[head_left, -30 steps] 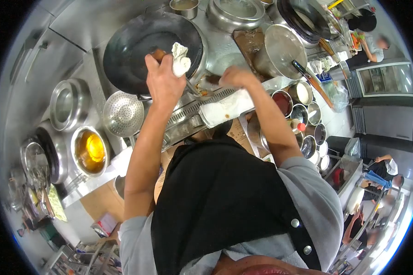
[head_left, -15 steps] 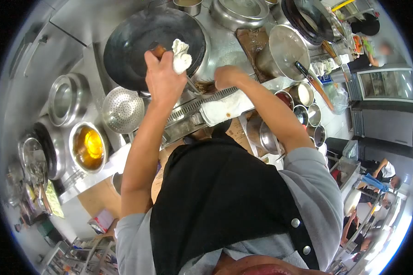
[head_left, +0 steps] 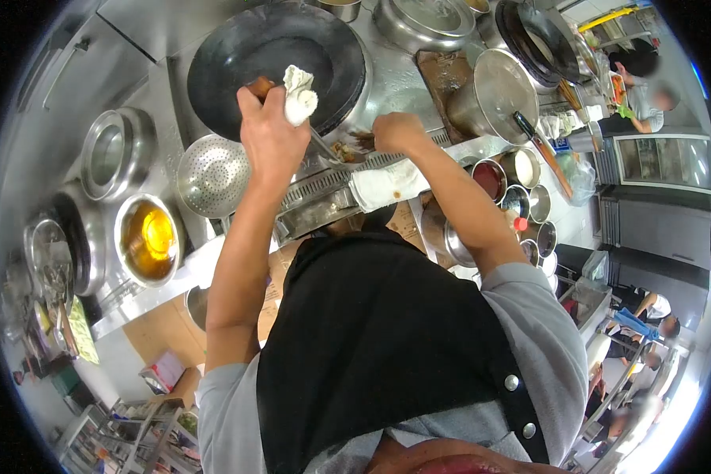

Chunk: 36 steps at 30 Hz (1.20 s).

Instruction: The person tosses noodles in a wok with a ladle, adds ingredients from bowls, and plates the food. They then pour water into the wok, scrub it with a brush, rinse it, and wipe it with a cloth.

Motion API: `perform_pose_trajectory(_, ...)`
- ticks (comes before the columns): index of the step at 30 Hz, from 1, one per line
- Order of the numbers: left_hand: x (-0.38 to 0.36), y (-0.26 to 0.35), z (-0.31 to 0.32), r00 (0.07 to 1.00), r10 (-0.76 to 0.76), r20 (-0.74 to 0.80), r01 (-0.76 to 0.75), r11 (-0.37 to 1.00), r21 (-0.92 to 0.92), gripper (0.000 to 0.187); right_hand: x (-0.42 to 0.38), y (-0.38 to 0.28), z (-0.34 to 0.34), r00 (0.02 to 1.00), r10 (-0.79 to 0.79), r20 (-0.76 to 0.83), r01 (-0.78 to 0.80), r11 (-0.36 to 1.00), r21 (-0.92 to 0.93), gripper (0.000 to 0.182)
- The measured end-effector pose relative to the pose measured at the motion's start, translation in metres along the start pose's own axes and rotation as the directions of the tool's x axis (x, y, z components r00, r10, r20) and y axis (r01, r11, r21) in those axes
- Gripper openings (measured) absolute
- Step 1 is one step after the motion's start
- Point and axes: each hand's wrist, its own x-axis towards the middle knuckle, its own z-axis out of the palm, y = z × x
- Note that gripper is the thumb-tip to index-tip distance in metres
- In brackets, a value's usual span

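Observation:
A large dark wok (head_left: 276,47) sits on the burner at the top. My left hand (head_left: 267,138) is closed around the wok's handle through a white cloth (head_left: 299,93) at the near rim. My right hand (head_left: 399,131) is fisted just right of the wok, over the steel counter edge. It grips a short brown utensil whose end (head_left: 362,140) points toward a small ladle of food (head_left: 341,150). I cannot make out what kind of utensil it is. My forearms and black apron (head_left: 387,340) fill the lower middle.
A perforated strainer (head_left: 212,174), a pot of yellow oil (head_left: 144,240) and a lidded pot (head_left: 109,153) stand left. A folded white towel (head_left: 387,186) lies on the counter edge. Seasoning bowls (head_left: 521,201), a big steel pot (head_left: 490,87) and a second wok (head_left: 539,31) are right. Other people (head_left: 648,95) work beyond.
Both hands have shifted slightly up the view while keeping their grips. The right hand has drawn the brown utensil a little closer to the ladle.

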Motion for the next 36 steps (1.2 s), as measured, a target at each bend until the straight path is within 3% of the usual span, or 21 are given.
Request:
perform_pose_trajectory(1,-0.001,-0.002,-0.002,1.000,0.006,-0.012,-0.006,1.000,-0.009,0.042,0.001,0.001,-0.003,0.999,0.040,-0.026,-0.039,0.999,0.017,0.034)
perform_pose_trajectory(4,-0.002,0.004,-0.007,0.999,-0.043,0.020,0.043,0.998,-0.039,0.043,0.016,-0.022,0.025,0.995,-0.086,-0.041,0.082,0.992,-0.092,0.033)
perform_pose_trajectory(7,-0.005,-0.003,-0.009,1.000,-0.024,0.006,0.025,0.998,-0.055,0.044,-0.004,-0.031,0.016,0.989,-0.133,0.060,0.141,0.979,-0.150,0.033)
perform_pose_trajectory(13,-0.011,-0.015,-0.020,1.000,-0.028,0.003,0.028,0.999,-0.029,0.047,0.003,-0.011,0.005,0.999,0.031,-0.026,-0.032,0.997,-0.063,0.032)
perform_pose_trajectory(17,-0.011,-0.018,-0.023,1.000,-0.002,0.005,0.002,1.000,-0.017,0.047,0.004,-0.047,0.037,0.984,-0.177,-0.005,0.172,0.964,-0.204,0.030)
perform_pose_trajectory(22,-0.014,-0.019,-0.034,0.999,-0.043,0.019,0.044,0.999,-0.030,0.044,-0.018,-0.027,0.003,0.990,-0.134,-0.052,0.124,0.980,-0.156,0.030)
perform_pose_trajectory(26,-0.014,-0.023,-0.035,0.999,-0.046,0.018,0.047,0.998,-0.044,0.043,0.005,-0.045,0.025,0.994,-0.100,-0.052,0.093,0.987,-0.131,0.028)
perform_pose_trajectory(29,-0.015,-0.025,-0.041,0.998,-0.060,0.036,0.062,0.997,-0.040,0.042,-0.013,-0.061,0.021,0.983,-0.183,0.008,0.182,0.970,-0.162,0.028)
perform_pose_trajectory(36,-0.012,-0.038,-0.059,0.999,0.029,0.030,-0.028,0.999,-0.027,0.043,-0.007,-0.046,-0.004,1.000,-0.030,-0.001,0.030,0.999,0.037,0.037)
